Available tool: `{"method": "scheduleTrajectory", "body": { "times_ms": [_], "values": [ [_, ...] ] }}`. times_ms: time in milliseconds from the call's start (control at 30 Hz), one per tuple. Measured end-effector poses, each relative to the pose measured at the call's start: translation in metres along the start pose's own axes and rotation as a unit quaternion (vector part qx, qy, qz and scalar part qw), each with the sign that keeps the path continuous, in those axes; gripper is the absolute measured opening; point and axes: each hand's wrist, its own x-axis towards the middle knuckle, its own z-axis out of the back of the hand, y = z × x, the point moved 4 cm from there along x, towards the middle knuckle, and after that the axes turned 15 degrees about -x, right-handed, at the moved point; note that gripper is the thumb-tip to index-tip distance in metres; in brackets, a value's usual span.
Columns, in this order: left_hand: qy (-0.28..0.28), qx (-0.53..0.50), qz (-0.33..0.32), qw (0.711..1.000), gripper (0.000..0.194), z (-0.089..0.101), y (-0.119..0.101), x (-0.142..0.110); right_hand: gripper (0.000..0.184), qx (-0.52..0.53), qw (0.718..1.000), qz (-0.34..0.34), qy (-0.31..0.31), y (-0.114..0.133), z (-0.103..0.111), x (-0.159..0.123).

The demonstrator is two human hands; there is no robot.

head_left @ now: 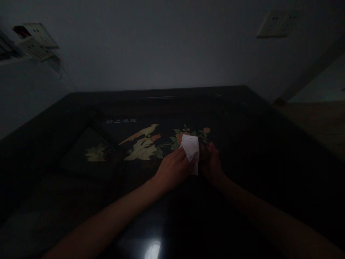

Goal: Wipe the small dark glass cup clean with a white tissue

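Observation:
Over the dark glossy tabletop my two hands meet near the middle of the view. My left hand point(175, 166) is closed on a white tissue point(191, 146) that looks like paper. The tissue lies against the left side of a dark, shiny, rounded object point(205, 150), perhaps glass; its kind is too dim to make out. Wrapped round that object from the right is my right hand point(214, 163), with the thumb along its side. Most of the right fingers are hidden behind the object and in shadow.
The black tabletop point(237, 118) carries a bird-and-flower picture point(141, 149) and some pale characters. Its far edge meets a grey wall point(161, 46). Sockets point(280, 23) sit on the wall at right, and a power strip point(35, 48) at left. Wood-coloured floor point(318, 122) shows at right.

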Motion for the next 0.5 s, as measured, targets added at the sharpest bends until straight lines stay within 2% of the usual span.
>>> {"method": "scheduleTrajectory", "body": {
  "times_ms": [233,367,500],
  "values": [
    [0.002,-0.012,-0.007,1.000,0.021,0.001,0.005,-0.003,0.038,0.050,0.997,-0.050,0.002,0.002,0.004,0.003],
    [-0.023,-0.023,-0.041,0.999,0.020,0.006,0.000,-0.002,0.038,0.073,0.996,-0.055,-0.020,-0.001,0.009,0.007],
    [-0.039,-0.021,-0.064,0.997,0.020,0.009,-0.009,0.000,0.038,0.085,0.995,-0.046,-0.016,-0.003,0.013,0.011]
  ]
}}
